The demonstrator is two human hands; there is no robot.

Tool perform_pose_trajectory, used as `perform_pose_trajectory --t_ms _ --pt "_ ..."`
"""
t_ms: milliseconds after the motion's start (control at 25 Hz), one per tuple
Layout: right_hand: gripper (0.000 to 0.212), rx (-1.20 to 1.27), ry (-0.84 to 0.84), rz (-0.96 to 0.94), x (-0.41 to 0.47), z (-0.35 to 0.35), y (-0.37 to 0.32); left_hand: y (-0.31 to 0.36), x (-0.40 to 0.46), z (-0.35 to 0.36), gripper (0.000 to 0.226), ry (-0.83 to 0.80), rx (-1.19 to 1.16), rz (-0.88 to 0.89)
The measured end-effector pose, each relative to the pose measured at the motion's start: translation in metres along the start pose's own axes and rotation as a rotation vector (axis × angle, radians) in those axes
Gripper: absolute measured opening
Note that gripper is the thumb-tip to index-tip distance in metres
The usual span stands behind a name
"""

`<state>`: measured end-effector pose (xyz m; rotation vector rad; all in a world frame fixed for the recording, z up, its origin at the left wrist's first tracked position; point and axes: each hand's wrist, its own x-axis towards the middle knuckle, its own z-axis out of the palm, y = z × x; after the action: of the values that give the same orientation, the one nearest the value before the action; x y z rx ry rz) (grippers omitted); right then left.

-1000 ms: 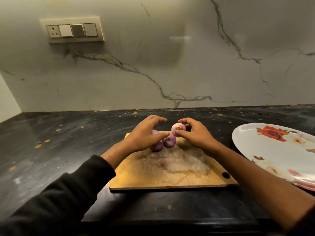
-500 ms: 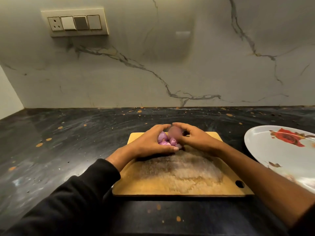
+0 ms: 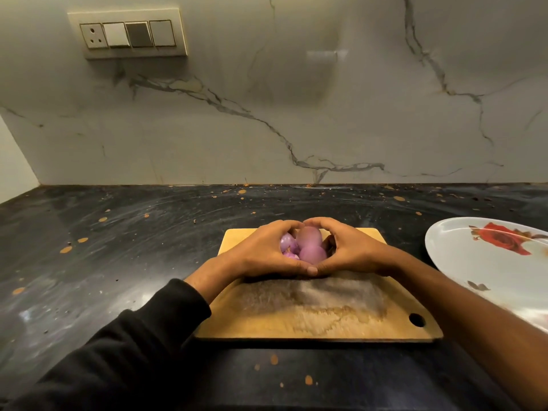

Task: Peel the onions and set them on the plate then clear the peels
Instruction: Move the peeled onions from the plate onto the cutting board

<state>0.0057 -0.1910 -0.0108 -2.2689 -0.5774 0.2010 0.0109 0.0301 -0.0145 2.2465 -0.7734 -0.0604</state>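
Several small purple peeled onions (image 3: pixel 308 247) sit bunched together at the far end of a wooden cutting board (image 3: pixel 320 315). My left hand (image 3: pixel 261 253) curls round them from the left and my right hand (image 3: pixel 350 250) from the right, thumbs meeting in front and fingertips nearly touching behind. The two hands cup the onions as one cluster. A white plate (image 3: pixel 474 262) with a red rose print lies to the right of the board, with nothing on its visible part. I see no loose peels.
The board rests on a dark speckled countertop (image 3: pixel 133 247) against a marble-look wall. A switch panel (image 3: pixel 127 34) hangs on the wall at upper left. The board has a hanging hole (image 3: pixel 416 319) at its near right corner.
My right hand set its lifted onion down among the others. Both hands then closed in around the onions until thumbs met.
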Motion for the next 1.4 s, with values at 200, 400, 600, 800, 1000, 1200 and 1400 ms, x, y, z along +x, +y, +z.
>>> perform_pose_trajectory --t_ms 200,400,600,800,1000,1200,1400 --pt "0.091 -0.048 0.068 -0.045 -0.029 0.011 -0.001 0.0 -0.01 0.011 0.085 -0.004 0.116 0.084" --pt "0.112 -0.232 0.133 -0.051 -0.027 0.023 0.0 -0.003 -0.012 0.017 0.083 0.094 0.203 0.101" --pt "0.113 -0.22 0.094 -0.065 -0.03 0.031 0.001 0.0 -0.015 0.022 0.083 0.122 0.25 0.126" --pt "0.11 -0.276 0.085 -0.067 -0.032 0.033 -0.001 0.001 -0.016 0.025 0.079 0.143 0.26 0.115" --pt "0.112 -0.233 0.155 -0.081 -0.036 0.035 -0.004 -0.001 -0.017 0.024 0.08 0.156 0.221 0.131" --pt "0.113 -0.213 0.18 -0.079 -0.037 0.036 -0.003 0.002 -0.02 0.024 0.077 0.173 0.222 0.142" --pt "0.114 -0.204 0.168 -0.067 -0.037 0.035 -0.004 0.002 -0.02 0.023 0.077 0.171 0.223 0.157"
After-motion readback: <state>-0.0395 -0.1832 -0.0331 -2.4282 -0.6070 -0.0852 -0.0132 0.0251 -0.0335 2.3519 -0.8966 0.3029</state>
